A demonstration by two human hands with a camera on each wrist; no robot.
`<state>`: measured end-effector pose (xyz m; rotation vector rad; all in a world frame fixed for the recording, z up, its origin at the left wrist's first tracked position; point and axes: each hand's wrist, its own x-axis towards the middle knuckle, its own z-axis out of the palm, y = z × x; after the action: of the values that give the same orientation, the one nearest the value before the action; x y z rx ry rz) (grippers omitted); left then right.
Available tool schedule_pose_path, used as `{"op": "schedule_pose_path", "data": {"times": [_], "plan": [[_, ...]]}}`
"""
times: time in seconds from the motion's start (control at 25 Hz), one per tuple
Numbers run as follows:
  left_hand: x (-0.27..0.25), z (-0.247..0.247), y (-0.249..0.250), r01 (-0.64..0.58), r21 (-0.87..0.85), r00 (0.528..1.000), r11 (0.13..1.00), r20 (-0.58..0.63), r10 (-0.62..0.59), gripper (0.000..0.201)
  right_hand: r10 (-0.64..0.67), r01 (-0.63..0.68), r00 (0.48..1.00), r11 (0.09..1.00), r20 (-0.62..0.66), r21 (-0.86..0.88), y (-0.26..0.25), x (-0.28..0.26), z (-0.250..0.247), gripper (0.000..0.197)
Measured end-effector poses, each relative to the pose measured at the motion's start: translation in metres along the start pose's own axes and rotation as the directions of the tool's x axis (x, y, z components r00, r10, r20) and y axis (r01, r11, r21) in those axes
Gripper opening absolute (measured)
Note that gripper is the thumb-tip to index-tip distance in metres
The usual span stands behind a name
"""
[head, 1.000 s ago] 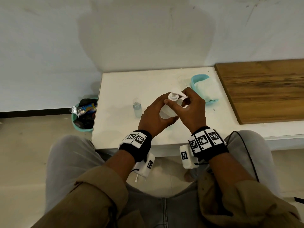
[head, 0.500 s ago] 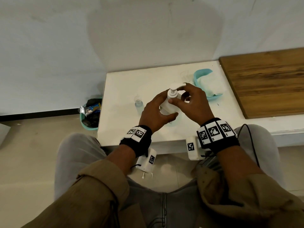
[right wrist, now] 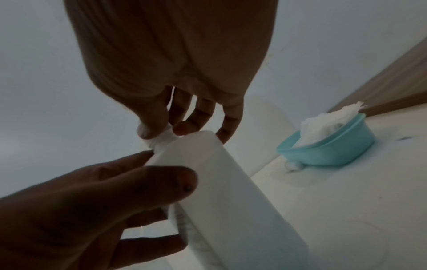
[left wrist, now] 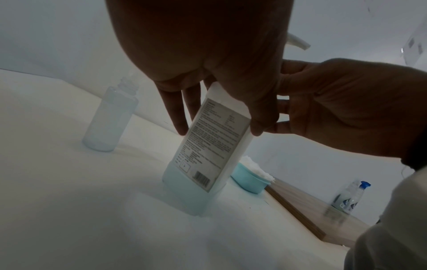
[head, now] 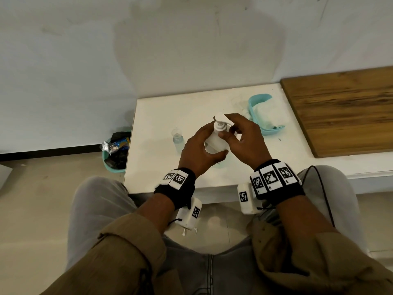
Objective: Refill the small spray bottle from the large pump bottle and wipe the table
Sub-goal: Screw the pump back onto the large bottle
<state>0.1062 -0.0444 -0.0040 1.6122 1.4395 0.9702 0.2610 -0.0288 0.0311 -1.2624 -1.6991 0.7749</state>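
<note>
Large white plastic pump bottle [head: 215, 141] now stands tilted on the white table [head: 161, 116], gripped by the left hand [head: 200, 152]. Right hand [head: 244, 141] has shifted to pinch its collar, likely unscrewing before pouring into the small clear uncapped spray bottle [head: 177, 137].

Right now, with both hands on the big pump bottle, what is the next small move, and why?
Probably keep twisting the pump collar loose. The left hand holds the large pump bottle, whose base rests on the table, while the right hand pinches its collar, pump still on. The small spray bottle stands open beside it, nearly empty.
</note>
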Motion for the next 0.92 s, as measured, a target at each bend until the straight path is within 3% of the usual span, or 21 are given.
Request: {"op": "schedule_pose_path", "data": {"times": [0.12,0.28,0.48,0.6,0.76,0.92], "plan": [[0.000,0.001,0.000,-0.005,-0.003,1.000,1.000,0.002,0.005,0.072,0.066,-0.064,0.993,0.998,-0.100,0.025,-0.003,0.001,0.004,0.031],[0.000,0.001,-0.003,0.000,0.024,1.000,1.000,-0.010,0.000,0.077,0.069,-0.072,0.983,0.997,-0.170,-0.014,-0.002,-0.004,0.009,0.039],[0.000,0.001,0.000,0.002,0.006,1.000,1.000,0.001,-0.002,0.078,-0.079,0.079,0.997,0.997,-0.023,-0.002,0.003,-0.001,0.001,0.035],[-0.001,0.001,0.001,-0.009,0.014,1.000,1.000,-0.004,0.009,0.077,-0.058,0.058,0.998,0.998,0.024,0.015,0.003,0.000,0.002,0.031],[-0.003,0.000,0.003,-0.017,0.003,1.000,1.000,-0.017,0.017,0.067,0.062,-0.054,0.993,0.995,-0.103,0.083,-0.003,0.003,0.005,0.034],[-0.003,-0.003,0.009,-0.016,0.014,1.000,1.000,-0.008,0.016,0.068,0.026,-0.019,0.986,0.999,-0.164,0.043,-0.006,-0.001,0.011,0.037]]}}
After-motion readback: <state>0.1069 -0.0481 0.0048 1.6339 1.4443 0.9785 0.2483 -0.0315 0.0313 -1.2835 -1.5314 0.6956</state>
